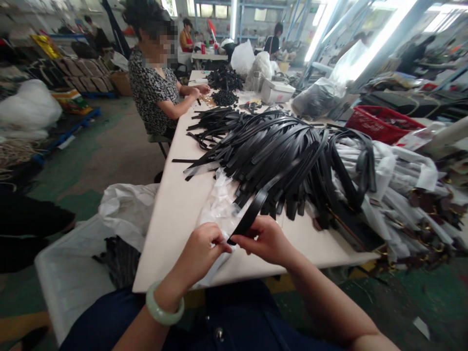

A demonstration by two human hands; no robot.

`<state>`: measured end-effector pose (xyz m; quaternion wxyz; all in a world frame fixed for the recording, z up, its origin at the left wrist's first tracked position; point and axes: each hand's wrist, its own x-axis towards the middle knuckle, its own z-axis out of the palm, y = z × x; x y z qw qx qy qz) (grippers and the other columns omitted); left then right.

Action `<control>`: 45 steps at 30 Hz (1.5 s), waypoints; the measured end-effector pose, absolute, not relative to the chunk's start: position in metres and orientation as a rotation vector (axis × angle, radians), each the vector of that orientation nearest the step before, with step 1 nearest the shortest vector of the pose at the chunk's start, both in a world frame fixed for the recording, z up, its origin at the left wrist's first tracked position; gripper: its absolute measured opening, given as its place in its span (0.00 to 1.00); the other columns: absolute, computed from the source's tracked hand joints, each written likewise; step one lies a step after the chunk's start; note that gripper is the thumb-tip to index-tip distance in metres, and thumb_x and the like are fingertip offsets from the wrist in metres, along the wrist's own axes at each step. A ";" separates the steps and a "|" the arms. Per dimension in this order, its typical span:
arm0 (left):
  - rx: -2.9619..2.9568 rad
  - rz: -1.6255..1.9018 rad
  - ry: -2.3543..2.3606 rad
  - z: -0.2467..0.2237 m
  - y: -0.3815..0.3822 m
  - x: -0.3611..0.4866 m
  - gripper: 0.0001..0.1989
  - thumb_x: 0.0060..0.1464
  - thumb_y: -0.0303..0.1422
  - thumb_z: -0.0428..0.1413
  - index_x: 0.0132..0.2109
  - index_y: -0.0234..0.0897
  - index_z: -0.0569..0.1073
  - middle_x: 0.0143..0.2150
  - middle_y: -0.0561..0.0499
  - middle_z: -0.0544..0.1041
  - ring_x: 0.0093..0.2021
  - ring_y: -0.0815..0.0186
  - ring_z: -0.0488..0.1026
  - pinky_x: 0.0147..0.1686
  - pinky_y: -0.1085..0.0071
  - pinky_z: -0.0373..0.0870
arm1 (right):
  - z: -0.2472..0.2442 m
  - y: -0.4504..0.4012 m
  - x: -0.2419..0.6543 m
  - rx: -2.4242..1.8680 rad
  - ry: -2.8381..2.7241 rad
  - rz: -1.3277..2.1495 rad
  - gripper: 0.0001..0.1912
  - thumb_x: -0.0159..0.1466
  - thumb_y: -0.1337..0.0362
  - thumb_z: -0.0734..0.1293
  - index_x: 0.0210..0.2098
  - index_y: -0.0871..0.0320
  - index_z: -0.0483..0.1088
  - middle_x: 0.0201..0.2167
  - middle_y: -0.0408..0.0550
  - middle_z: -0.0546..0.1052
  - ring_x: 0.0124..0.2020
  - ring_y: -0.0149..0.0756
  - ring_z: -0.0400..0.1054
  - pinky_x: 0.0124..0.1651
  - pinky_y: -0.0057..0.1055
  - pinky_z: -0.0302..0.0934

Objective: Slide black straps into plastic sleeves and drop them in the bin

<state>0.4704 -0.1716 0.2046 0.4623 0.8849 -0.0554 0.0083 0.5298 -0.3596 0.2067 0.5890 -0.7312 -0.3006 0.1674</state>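
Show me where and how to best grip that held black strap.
Probably pinch the black strap by its flat faces near its lower end, from the near side: it is a flat band, arching down from the pile to the right hand.

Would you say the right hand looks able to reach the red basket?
Probably not: the red basket sits beyond the heap of black straps, and the right hand holds one strap.

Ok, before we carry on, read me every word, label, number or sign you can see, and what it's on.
No text is legible.
Red basket: white writing on its side, too blurred to read.
White box: small red marking, too small to read.
Colored carton: print, too blurred to read.
Black strap: no lettering visible.
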 end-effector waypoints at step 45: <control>1.755 -0.410 0.282 0.213 -0.175 0.463 0.31 0.44 0.61 0.58 0.29 0.33 0.80 0.22 0.46 0.79 0.25 0.61 0.72 0.28 0.70 0.65 | 0.172 -0.322 0.508 -0.969 -0.264 0.563 0.32 0.60 0.41 0.67 0.51 0.62 0.76 0.35 0.53 0.79 0.34 0.38 0.73 0.41 0.35 0.67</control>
